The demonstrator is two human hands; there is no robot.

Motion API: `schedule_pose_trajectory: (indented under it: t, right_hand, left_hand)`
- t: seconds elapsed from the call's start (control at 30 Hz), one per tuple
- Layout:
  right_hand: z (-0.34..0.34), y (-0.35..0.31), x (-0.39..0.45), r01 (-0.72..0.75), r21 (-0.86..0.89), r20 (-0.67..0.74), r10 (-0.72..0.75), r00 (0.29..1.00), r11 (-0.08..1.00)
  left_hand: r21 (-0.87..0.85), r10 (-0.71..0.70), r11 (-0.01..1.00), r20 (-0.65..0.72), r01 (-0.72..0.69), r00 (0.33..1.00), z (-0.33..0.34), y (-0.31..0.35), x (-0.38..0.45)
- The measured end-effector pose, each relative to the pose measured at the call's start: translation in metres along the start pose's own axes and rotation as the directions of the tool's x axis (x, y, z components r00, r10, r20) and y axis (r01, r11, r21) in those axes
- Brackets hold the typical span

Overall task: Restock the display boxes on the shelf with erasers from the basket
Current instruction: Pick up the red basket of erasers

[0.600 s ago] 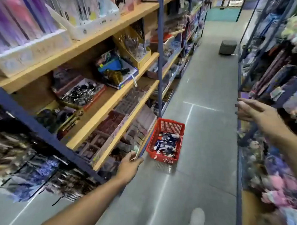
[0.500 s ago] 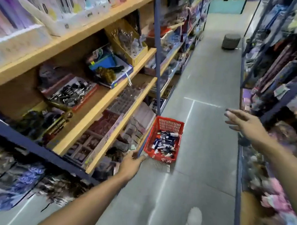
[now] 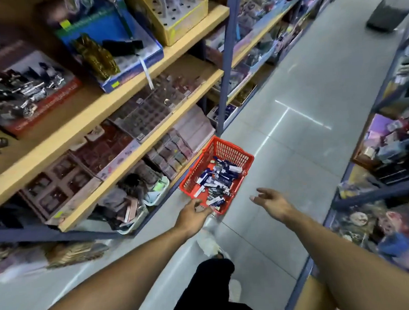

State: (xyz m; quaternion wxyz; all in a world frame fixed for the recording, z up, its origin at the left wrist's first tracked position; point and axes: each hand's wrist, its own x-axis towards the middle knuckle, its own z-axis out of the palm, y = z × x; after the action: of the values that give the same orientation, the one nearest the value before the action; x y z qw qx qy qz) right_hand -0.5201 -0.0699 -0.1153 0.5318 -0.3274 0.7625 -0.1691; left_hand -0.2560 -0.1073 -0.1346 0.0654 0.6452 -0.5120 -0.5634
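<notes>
Red plastic lattice basket [image 3: 231, 153] is sitting on smooth grey floor [image 3: 302, 108], holding small blue-white erasers [image 3: 219, 177]. Left hand [image 3: 192, 214] is hovering at its near rim with fingers loosely curled, grip unclear; right hand [image 3: 273, 201] is hanging just beside, fingers spread, holding nothing.

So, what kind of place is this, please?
Most likely a stationery or small-goods shop aisle: stocked shelves on both sides hold display boxes of small items, and a red basket of erasers sits on the tiled floor.
</notes>
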Motion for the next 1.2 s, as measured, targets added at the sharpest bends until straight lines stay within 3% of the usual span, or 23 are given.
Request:
schedule_pose_trajectory:
  t: [0.23,0.53,0.8,1.0,1.2]
  right_hand:
    - [0.006,-0.045,0.107,-0.066,-0.153,0.172,0.093,0.981,0.986]
    - [-0.007,-0.082,0.259,0.0,-0.279,0.186,0.054,0.981,0.96]
    - [-0.017,-0.061,0.397,0.053,-0.487,0.154,0.026,0.988,0.872]
    - [-0.013,-0.033,0.497,0.131,-0.603,0.163,-0.04,0.986,0.787]
    - [0.01,0.008,0.587,0.19,-0.678,0.163,-0.107,0.981,0.71]
  left_hand:
    - [-0.073,-0.141,0.987,-0.016,0.14,0.99,0.003,0.012,0.089]
    - [-0.13,-0.276,0.956,-0.107,0.262,0.955,0.007,0.026,0.194]
    - [-0.344,-0.486,0.854,-0.256,0.391,0.836,0.046,0.006,0.271]
    - [-0.447,-0.542,0.807,-0.301,0.386,0.784,0.09,-0.021,0.329]
    - [-0.484,-0.664,0.731,-0.342,0.48,0.665,0.125,-0.076,0.382]
